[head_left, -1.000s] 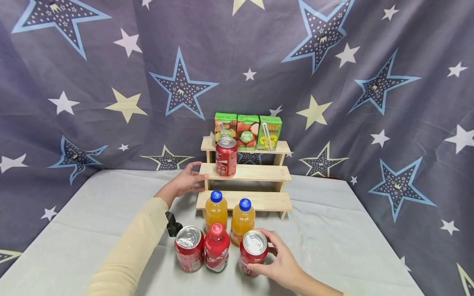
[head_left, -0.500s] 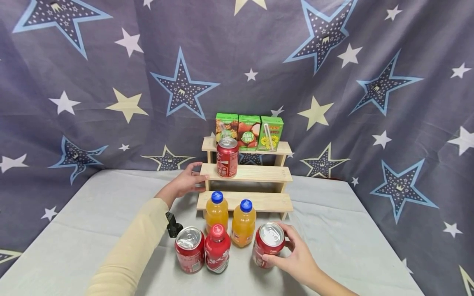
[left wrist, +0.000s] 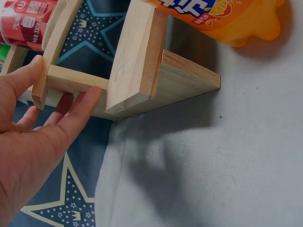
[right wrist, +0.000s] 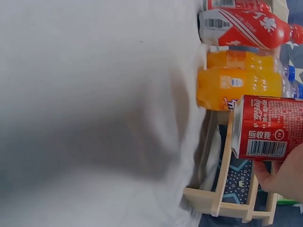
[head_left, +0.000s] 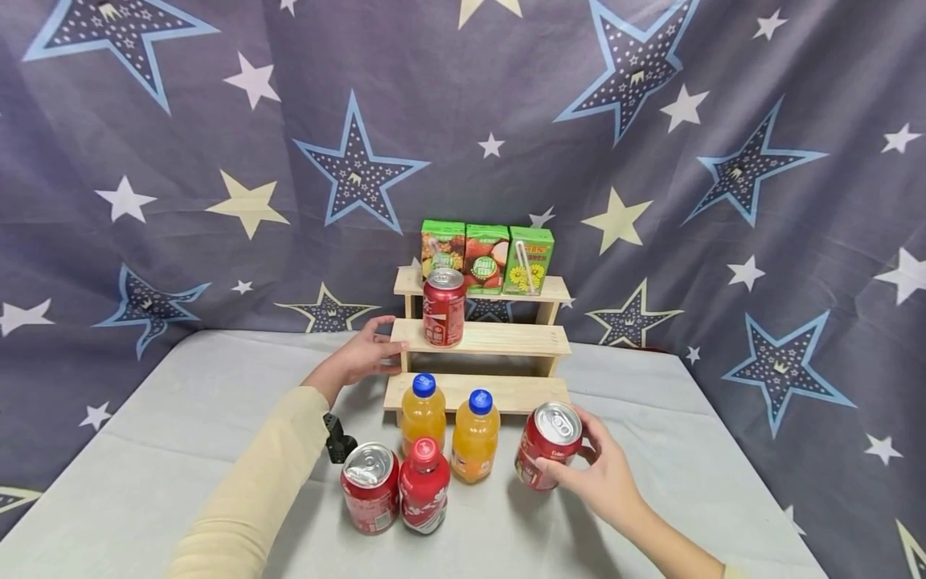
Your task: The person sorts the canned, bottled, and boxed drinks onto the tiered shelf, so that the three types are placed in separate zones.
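Note:
A red Coca-Cola can [head_left: 547, 445] is held in my right hand [head_left: 606, 474], clear of the cloth and to the right of two orange-juice bottles. In the right wrist view, the same can [right wrist: 268, 126] shows its printed side and barcode. My left hand [head_left: 365, 354] holds the left end of the middle step of a three-step wooden rack [head_left: 506, 339]. Seen from the left wrist, the thumb [left wrist: 29, 75] lies on one side of that board and the fingers reach to its other side. Another red can [head_left: 444, 308] stands on the middle step's left part.
Three green juice cartons [head_left: 487, 259] line the top step. Before the rack stand the blue-capped orange bottles [head_left: 474, 442]. Nearer are a red bottle [head_left: 424, 492] and a red can [head_left: 370, 490], side by side on the grey cloth [head_left: 651, 426]. A starry curtain [head_left: 492, 96] hangs behind.
My right hand has carried the can right and farther back, up off the cloth, away from the bottles. The left hand stays at the rack.

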Tool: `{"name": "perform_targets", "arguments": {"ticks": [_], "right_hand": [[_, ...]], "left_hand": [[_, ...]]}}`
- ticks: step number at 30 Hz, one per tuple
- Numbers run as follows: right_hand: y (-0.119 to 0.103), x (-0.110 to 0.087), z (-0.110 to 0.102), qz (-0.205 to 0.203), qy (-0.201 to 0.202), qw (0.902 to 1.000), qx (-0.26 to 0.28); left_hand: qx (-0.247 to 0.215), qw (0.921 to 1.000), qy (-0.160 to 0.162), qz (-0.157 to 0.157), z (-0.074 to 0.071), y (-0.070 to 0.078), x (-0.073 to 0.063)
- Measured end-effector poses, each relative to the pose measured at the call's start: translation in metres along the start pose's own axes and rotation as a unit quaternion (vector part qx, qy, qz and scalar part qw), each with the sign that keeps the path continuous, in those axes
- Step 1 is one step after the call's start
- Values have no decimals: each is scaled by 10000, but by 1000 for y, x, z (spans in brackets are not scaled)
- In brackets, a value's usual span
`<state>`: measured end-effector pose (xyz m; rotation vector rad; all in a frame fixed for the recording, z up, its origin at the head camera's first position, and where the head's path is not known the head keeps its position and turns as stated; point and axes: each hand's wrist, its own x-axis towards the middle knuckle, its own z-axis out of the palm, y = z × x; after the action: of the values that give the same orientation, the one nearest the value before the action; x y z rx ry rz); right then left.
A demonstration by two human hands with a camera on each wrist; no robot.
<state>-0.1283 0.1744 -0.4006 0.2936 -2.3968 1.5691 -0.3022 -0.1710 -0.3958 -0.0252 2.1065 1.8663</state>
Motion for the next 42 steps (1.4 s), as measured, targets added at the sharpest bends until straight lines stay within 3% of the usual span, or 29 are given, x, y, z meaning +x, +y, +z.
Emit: {"name": "perform_targets", "arguments": {"ticks": [16, 36, 42], "right_hand": [[-11, 31, -6, 119, 123, 9999, -18], [-13, 53, -1, 488, 84, 9988, 58], [-12, 62, 1, 421, 98, 9990, -76]], "left_hand": [[-11, 10000, -1, 5, 1, 0, 1], [-54, 10000, 1, -34, -1, 0, 3], [10, 10000, 8, -30, 0, 0, 1]]}}
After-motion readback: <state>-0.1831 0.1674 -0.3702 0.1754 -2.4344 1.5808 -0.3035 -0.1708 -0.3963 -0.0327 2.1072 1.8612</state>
